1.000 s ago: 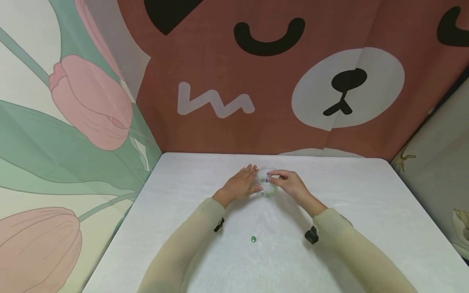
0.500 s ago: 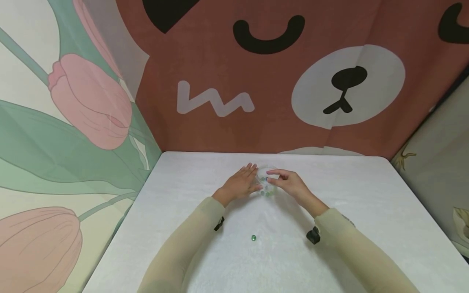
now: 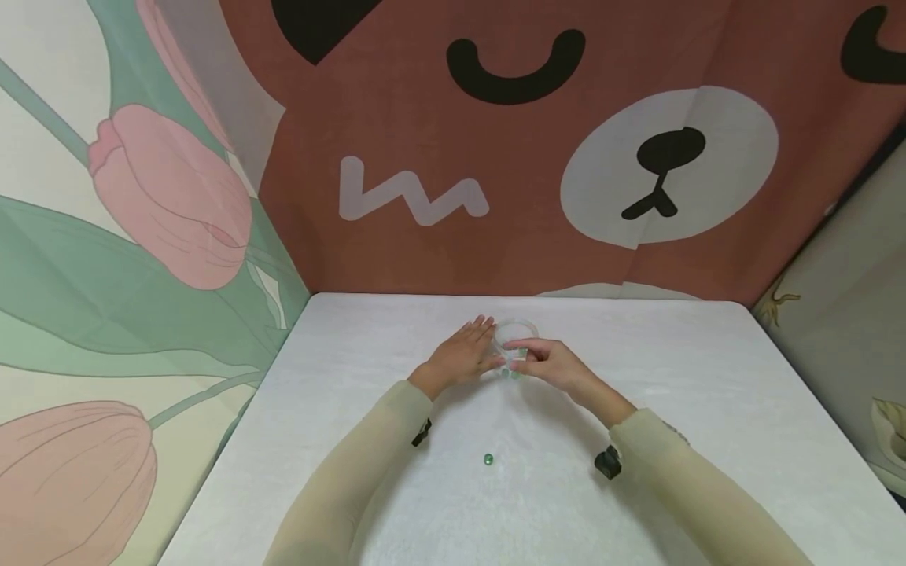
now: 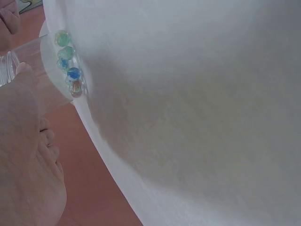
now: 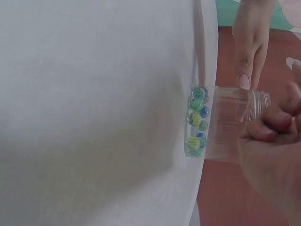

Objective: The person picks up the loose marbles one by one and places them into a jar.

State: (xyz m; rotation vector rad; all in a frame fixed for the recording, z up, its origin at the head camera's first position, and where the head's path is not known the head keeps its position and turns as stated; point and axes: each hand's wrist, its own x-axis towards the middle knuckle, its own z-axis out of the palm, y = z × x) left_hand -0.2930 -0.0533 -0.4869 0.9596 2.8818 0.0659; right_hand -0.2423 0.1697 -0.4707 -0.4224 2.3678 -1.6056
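A clear jar (image 5: 228, 141) stands upright on the white table, with green, blue and yellow glass marbles (image 5: 195, 117) lying along its bottom. My left hand (image 3: 460, 354) holds the jar from its left side, thumb at the front and fingers toward the back. In the left wrist view the thumb lies by the threaded neck (image 4: 8, 70). My right hand (image 3: 559, 368) is at the front right of the rim, thumb and forefinger apart, and no marble shows between them. A single green marble (image 3: 488, 459) lies on the table nearer to me.
The white table (image 3: 396, 487) ends at a brown bear-print backdrop (image 3: 418, 259) behind the jar. A tulip-print cloth (image 3: 163, 204) borders the left side, and another patterned cloth (image 3: 842, 314) borders the right.
A small dark marble at my right fingertips a second ago no longer shows there. The right hand has dropped slightly toward me from over the jar's mouth. My left hand has stayed put.
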